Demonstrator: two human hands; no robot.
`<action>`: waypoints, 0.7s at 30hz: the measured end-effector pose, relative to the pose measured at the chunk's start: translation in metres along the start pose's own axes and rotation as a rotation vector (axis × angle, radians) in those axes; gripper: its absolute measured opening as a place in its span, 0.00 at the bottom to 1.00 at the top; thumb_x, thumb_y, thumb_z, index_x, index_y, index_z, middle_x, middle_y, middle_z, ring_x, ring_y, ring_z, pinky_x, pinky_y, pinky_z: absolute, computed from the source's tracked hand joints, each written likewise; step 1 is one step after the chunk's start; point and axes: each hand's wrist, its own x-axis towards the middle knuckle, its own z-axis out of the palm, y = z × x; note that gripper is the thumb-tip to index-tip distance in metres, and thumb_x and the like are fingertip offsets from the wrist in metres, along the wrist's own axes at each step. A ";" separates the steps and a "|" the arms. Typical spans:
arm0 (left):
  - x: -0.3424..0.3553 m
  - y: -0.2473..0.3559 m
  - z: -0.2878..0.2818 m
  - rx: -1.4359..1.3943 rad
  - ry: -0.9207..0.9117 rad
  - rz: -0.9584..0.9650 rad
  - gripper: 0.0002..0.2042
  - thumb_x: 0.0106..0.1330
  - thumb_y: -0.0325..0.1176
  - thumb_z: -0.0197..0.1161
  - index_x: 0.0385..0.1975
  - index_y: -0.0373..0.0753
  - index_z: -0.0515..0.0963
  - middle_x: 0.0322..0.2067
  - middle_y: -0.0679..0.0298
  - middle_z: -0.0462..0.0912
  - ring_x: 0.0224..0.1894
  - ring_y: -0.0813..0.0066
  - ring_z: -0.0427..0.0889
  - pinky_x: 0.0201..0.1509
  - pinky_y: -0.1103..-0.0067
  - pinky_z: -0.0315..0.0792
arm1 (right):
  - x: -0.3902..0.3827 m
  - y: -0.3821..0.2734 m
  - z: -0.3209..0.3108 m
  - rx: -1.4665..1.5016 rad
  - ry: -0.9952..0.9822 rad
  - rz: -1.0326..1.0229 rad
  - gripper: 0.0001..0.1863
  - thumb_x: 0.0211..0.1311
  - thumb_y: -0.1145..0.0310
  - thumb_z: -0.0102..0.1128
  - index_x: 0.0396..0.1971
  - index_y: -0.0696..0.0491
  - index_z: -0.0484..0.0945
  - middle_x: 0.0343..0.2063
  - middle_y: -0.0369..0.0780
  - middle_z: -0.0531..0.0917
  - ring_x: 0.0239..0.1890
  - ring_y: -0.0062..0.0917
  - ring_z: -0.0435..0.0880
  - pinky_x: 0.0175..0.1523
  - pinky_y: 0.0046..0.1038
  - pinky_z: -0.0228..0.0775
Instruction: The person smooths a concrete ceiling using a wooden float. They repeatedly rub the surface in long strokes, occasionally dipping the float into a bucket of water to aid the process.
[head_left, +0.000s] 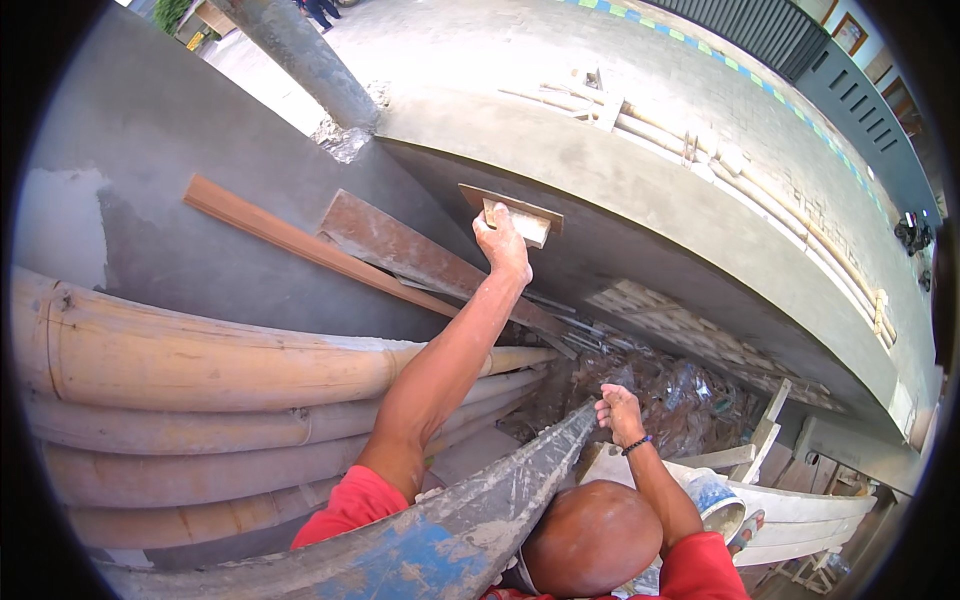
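My left hand grips a flat plastering float with a pale block on its back, held against or close to the dark grey plastered wall face under a ledge. My right hand has curled fingers beside the narrow tip of a grey, blue-stained board; whether anything is in them I cannot make out. A bare head shows at the lower edge between the red sleeves. Left of my arm, a brown plank and a stained board lean along the grey wall.
Thick bamboo poles fill the left. Crumpled debris, a bucket and white timber lie right. Bamboo poles lie on the upper ledge. A concrete post rises near a distant person's legs.
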 end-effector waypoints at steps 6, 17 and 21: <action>0.008 0.027 0.012 -0.031 0.088 0.006 0.18 0.69 0.35 0.55 0.54 0.34 0.64 0.46 0.55 0.73 0.43 0.68 0.76 0.47 0.75 0.73 | 0.001 -0.001 0.014 -0.069 -0.017 -0.013 0.10 0.66 0.72 0.48 0.45 0.56 0.72 0.21 0.38 0.78 0.16 0.18 0.73 0.17 0.20 0.66; 0.101 0.078 -0.028 0.006 0.359 0.252 0.17 0.70 0.33 0.49 0.57 0.41 0.64 0.53 0.55 0.70 0.49 0.62 0.75 0.48 0.69 0.75 | 0.011 -0.001 0.004 -0.137 -0.007 -0.073 0.09 0.66 0.72 0.48 0.44 0.56 0.72 0.21 0.37 0.78 0.15 0.17 0.74 0.18 0.19 0.66; 0.102 0.102 -0.016 -0.016 0.334 0.285 0.16 0.70 0.32 0.48 0.57 0.41 0.64 0.51 0.56 0.71 0.48 0.63 0.75 0.49 0.70 0.75 | 0.012 -0.002 0.004 -0.155 -0.009 -0.090 0.11 0.65 0.73 0.49 0.45 0.57 0.72 0.21 0.37 0.77 0.15 0.17 0.73 0.17 0.19 0.65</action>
